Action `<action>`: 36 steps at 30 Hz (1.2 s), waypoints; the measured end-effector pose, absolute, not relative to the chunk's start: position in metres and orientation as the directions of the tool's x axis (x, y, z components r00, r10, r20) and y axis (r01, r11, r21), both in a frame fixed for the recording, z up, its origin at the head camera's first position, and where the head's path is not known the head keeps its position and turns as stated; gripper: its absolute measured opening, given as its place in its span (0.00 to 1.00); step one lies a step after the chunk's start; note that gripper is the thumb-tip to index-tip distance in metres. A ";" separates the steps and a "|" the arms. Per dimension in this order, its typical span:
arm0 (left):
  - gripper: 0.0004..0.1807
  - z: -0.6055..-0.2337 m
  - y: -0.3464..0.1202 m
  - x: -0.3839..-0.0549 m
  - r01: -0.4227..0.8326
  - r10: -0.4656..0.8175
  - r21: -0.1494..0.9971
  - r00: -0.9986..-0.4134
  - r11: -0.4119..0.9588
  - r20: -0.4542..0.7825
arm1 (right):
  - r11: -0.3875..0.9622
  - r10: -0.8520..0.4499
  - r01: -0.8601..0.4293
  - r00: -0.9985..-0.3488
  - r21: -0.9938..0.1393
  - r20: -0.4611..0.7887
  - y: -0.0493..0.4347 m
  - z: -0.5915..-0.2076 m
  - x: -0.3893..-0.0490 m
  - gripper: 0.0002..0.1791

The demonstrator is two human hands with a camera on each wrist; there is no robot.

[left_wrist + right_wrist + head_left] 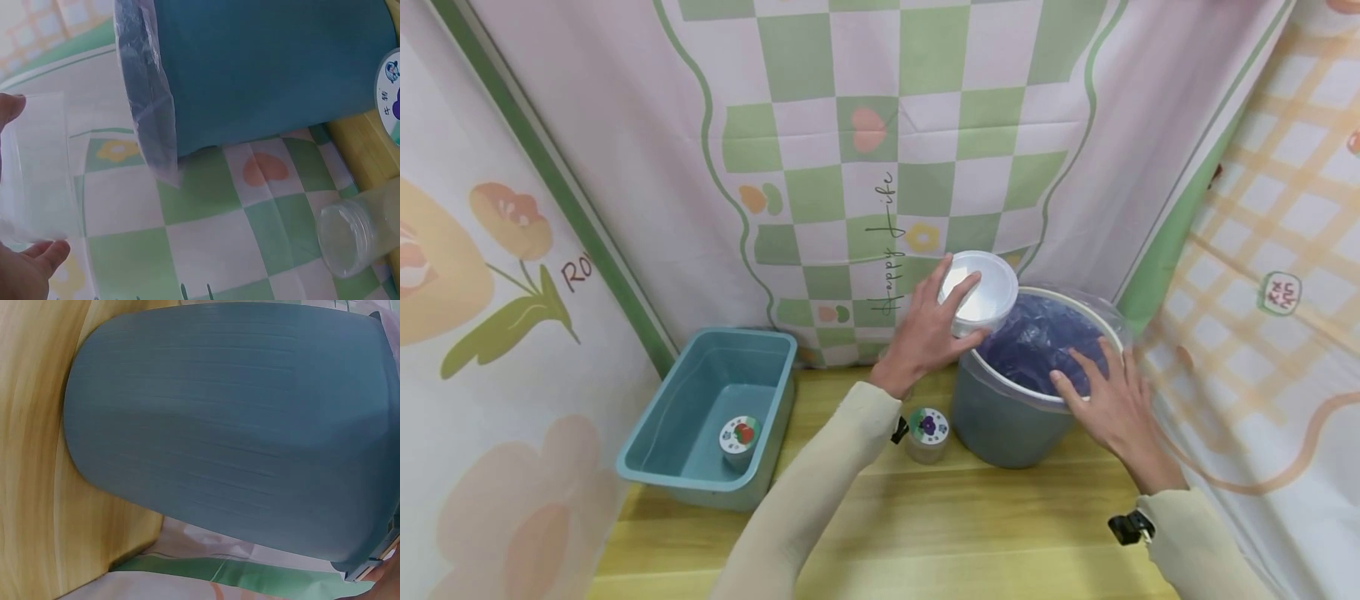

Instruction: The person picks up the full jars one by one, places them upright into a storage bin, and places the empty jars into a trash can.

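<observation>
My left hand (925,329) grips a translucent round plastic tub (988,292) by its sides, with the tub raised beside the left part of the trash can's rim. In the left wrist view, a thumb and finger span the clear tub (40,169). The blue-grey trash can (1011,429) is lined with a purple plastic bag (1037,337). My right hand (1116,408) is at the can's right front rim, its fingers spread over the bag. From the right wrist view, the can's wall (231,425) fills most of the picture.
A jar with a purple-printed lid (928,435) stands left of the can. Another clear jar (347,237) shows in the left wrist view. On the left, a teal basin (700,482) contains a strawberry-lidded jar (740,440). Printed curtains (820,183) surround the wooden table (940,533).
</observation>
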State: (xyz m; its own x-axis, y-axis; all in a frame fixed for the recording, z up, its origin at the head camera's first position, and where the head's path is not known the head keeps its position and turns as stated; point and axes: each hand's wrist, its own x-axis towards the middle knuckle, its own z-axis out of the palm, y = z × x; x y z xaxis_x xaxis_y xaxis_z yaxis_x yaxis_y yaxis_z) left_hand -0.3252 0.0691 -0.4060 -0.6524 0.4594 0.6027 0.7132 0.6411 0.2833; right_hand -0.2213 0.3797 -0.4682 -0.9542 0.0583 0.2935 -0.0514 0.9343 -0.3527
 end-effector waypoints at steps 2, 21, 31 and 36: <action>0.48 -0.405 0.073 -0.326 0.714 0.463 0.283 -0.653 0.640 0.599 | 0.934 0.060 -0.049 -0.955 -0.354 0.292 0.380 -0.469 -0.221 0.42; 0.48 -0.413 0.109 -0.331 0.720 0.485 0.259 -0.645 0.643 0.591 | 0.937 0.056 -0.053 -0.952 -0.344 0.300 0.382 -0.471 -0.222 0.42; 0.49 -0.419 0.129 -0.329 0.708 0.516 0.244 -0.668 0.663 0.536 | 0.940 0.058 -0.044 -0.956 -0.337 0.286 0.380 -0.469 -0.222 0.42; 0.49 -0.418 0.137 -0.330 0.721 0.545 0.206 -0.651 0.662 0.528 | 0.939 0.058 -0.044 -0.958 -0.342 0.281 0.380 -0.469 -0.222 0.42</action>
State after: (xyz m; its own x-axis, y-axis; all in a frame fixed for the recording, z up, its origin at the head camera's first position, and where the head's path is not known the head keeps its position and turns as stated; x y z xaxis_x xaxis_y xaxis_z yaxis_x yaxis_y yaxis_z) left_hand -0.3304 0.1372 -0.4184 -0.6511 0.5450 0.5282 0.7209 0.6619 0.2055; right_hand -0.2216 0.3805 -0.4688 -0.9578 0.0576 0.2815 -0.0441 0.9387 -0.3420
